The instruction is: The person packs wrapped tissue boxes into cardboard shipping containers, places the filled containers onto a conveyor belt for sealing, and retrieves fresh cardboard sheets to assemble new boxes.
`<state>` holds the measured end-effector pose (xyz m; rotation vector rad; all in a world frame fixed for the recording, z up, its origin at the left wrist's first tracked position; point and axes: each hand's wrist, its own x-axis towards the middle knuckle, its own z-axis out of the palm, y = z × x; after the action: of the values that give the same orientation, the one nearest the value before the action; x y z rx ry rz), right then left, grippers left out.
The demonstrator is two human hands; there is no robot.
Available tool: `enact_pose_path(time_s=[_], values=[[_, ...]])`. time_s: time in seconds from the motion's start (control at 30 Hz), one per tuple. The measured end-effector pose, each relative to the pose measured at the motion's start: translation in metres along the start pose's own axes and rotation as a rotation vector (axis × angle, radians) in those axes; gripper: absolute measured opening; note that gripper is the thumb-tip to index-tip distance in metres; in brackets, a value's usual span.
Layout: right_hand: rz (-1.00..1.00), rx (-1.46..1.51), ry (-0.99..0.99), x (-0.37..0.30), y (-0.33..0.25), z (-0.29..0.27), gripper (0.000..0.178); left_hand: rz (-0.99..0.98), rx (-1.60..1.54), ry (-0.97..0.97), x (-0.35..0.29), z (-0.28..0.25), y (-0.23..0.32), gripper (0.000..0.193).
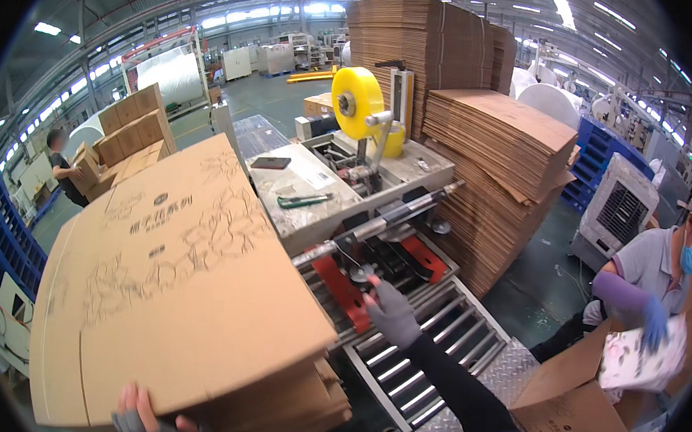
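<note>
"Logging the left hand [156,429] first. Where?"

"Near edge of the top flat carton [182,261]. Fingertips close together over the edge, thumb apart; cannot tell whether they pinch."

"And that carton?"

"Printed face up, above other folded cardboard [292,409], left of the taping machine [430,167]."

"Right hand [393,316]?"

"Out over the machine, just beside a round metal knob [360,274]. Grey glove, bare tips slightly spread; contact unclear."

"Surroundings?"

"Yellow tape roll [364,89] mounted high; green cutter [303,201] on the machine top. Roller conveyor [399,372] beneath the right forearm. Far right, a co-worker [652,257], blue-gloved hand on a white pack [628,364]."
</note>
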<state>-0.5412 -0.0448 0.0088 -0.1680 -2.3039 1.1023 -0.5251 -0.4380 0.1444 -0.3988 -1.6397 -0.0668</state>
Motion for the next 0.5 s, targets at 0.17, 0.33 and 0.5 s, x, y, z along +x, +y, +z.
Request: enact_pose_path(time_s=[0.17,0.33,0.5], values=[[-0.142,-0.160,-0.004,0.203,0.037,0.110,0.052,0.008,0.016,0.023,0.005,0.014,-0.008,0.040],[0.294,-0.512,-0.155,0.320,0.033,0.173,0.065,0.144,0.039,-0.094,-0.007,-0.005,-0.042,0.032],[0.372,-0.910,-0.124,0.326,0.041,0.194,0.057,0.452,-0.001,-0.373,-0.028,-0.046,-0.098,0.025]])
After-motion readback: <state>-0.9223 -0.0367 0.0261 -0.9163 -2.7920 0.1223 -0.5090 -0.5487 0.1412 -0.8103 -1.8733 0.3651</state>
